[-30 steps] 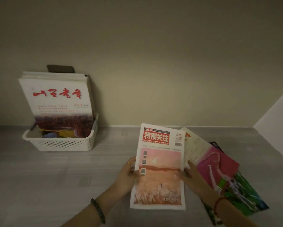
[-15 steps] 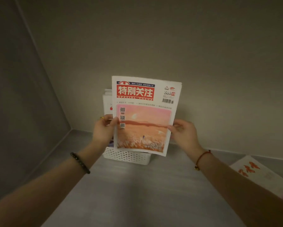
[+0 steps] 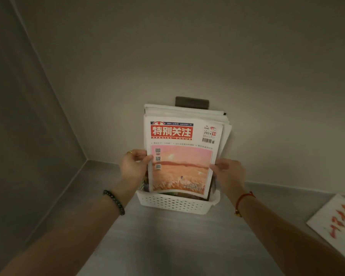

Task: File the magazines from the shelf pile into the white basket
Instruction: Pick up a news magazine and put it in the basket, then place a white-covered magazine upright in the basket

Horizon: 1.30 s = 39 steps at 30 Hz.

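I hold a magazine [image 3: 182, 156] with a red title block and a pink sunset cover upright, in front of the other magazines [image 3: 187, 112] that stand in the white basket [image 3: 173, 204]. Its lower edge curls just above the basket's front rim. My left hand [image 3: 134, 166] pinches its left edge and my right hand [image 3: 228, 173] grips its right edge. The basket stands on the grey shelf against the back wall.
A white magazine with red marks [image 3: 336, 222] lies on the shelf at the far right, cut off by the frame. A dark flat object [image 3: 192, 101] sticks up behind the filed magazines. The left side wall [image 3: 28, 136] closes the corner near the basket.
I lifted the sunset magazine off the pile at the right, carried it left to the basket, and lowered it in front of the filed magazines. The view turned left with it.
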Each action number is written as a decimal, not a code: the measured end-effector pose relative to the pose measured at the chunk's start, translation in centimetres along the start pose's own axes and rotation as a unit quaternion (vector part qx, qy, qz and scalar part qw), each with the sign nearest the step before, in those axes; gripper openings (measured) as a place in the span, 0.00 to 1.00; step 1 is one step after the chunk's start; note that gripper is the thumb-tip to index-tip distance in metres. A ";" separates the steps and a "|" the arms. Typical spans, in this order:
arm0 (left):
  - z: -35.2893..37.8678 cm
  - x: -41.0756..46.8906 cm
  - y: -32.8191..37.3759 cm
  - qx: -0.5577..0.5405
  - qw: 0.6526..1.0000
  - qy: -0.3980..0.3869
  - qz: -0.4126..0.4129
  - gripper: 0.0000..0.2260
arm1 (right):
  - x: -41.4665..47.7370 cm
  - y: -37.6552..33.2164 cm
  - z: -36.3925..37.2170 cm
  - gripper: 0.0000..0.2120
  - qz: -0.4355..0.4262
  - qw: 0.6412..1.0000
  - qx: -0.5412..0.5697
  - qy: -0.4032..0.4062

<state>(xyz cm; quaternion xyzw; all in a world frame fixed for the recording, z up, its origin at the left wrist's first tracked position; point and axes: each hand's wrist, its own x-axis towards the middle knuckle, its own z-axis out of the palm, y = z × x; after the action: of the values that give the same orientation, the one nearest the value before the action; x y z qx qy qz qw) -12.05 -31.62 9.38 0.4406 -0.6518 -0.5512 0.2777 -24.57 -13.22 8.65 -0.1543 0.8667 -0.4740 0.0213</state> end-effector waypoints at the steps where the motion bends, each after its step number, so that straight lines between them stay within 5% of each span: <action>1: 0.4 0.2 -0.6 0.009 1.000 0.009 -0.001 0.06 | 0.0 0.6 0.5 0.05 0.009 1.000 -0.002 -0.004; 9: 1.4 1.0 -3.0 0.003 0.999 0.034 -0.013 0.12 | 0.6 2.9 1.8 0.02 0.060 0.997 0.042 -0.012; 18: 3.6 -5.8 -2.0 0.075 0.996 -0.015 0.040 0.14 | -1.7 9.2 -5.3 0.12 0.077 0.994 0.082 0.000; 30: 19.8 -22.0 -1.8 0.023 0.977 -0.210 -0.017 0.13 | -6.9 24.3 -26.2 0.25 0.162 0.983 -0.080 -0.021; 35: 27.0 -27.5 -2.9 0.032 0.956 -0.283 -0.067 0.09 | -8.2 30.9 -31.9 0.34 0.149 0.955 -0.240 -0.091; 39: 31.0 -31.3 -4.4 0.069 0.912 -0.381 -0.134 0.17 | -8.5 34.1 -33.0 0.37 0.106 0.914 -0.345 -0.185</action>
<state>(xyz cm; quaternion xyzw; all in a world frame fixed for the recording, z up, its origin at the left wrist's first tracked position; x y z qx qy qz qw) -22.84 10.65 1.61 0.2984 -0.6797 -0.6627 -0.0989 -31.00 33.28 -2.32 -0.1441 0.9681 -0.1030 0.1772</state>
